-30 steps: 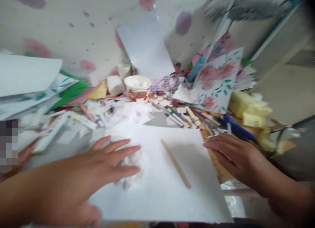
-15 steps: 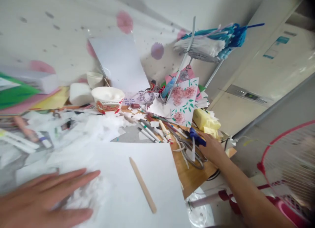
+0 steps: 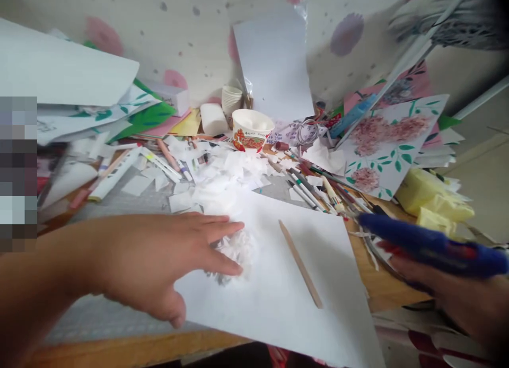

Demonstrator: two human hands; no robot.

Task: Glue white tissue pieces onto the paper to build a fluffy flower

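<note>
My left hand reaches in from the left, its fingers spread over a crumpled white paper flower or wad. That wad lies on a large white sheet, partly hidden by the fingers. A flat wooden stick with a pointed end rests on the same sheet, touched by neither hand. At the right, my right hand is wrapped around a blue glue gun, held up beyond the sheet's right edge with its nozzle towards the left. Motion blurs this hand and the gun.
Paper scraps and several markers clutter the desk behind the sheet. A paper bowl and stacked cups stand at the back. Flower-painted paper leans at right near a yellow tissue pack.
My right hand has lifted the glue gun off the desk's right side and brought it nearer. The view has turned left. My left hand stays spread by the paper wad.
</note>
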